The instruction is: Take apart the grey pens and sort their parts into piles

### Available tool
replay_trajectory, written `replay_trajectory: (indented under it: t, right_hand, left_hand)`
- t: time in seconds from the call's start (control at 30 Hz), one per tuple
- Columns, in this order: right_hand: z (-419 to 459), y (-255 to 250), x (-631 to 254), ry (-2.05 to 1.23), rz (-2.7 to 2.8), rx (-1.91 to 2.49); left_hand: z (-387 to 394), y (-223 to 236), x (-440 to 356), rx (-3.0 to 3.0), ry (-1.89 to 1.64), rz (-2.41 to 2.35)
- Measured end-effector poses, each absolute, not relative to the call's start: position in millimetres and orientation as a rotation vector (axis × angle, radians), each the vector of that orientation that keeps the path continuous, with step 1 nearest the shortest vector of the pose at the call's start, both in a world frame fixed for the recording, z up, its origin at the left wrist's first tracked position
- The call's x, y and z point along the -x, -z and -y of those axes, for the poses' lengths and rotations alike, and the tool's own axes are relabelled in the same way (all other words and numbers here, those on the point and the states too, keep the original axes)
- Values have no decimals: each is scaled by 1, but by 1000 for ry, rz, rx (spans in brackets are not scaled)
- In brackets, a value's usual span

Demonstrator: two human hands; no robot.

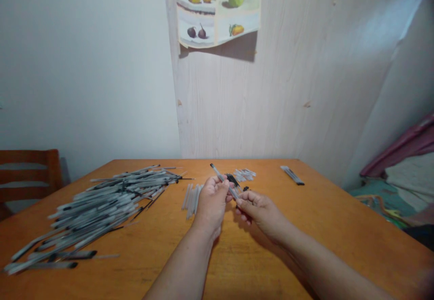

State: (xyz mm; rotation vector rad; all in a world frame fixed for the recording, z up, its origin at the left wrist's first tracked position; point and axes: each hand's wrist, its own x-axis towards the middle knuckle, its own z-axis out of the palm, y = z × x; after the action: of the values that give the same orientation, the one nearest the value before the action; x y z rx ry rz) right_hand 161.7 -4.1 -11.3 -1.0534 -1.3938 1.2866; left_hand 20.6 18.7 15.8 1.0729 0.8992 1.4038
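A slim translucent pen (217, 171) with a dark tip slants between my two hands above the middle of the table. My left hand (210, 200) pinches it along the barrel, thumb on top. At the pen's lower end, the fingers of my right hand (259, 210) are closed on it. Several clear barrel tubes (192, 198) lie side by side just left of my left hand, which partly covers them. Behind the hands are small black parts (232, 180) and a cluster of short clear pieces (244, 174).
A big heap of pens and thin refills (108, 205) spreads over the left of the wooden table (162, 250). A small bundle of pens (292, 175) lies at the back right. A chair (30, 169) stands beyond the left edge; cloth (403, 142) is piled at right.
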Motion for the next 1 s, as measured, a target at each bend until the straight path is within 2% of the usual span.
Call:
replay_trajectory:
  t: [0.23,0.43,0.7,1.0]
  right_hand:
    - [3,-5,-171,-1036,1365,1132]
    - [7,-23,-187,-904,1301,1092]
    - [12,-34,-200,-954,1469,1097]
    - [8,-30,-209,-951,1587,1268]
  left_hand:
    - [-18,-19,-20,-1229,-1490,-891]
    - [-18,-11,-23,-1593,-1502,-895]
    - [-15,-1,-17,-2445,-1299,-1214]
    - [-12,-1,-17,-2675,-1250,-1337]
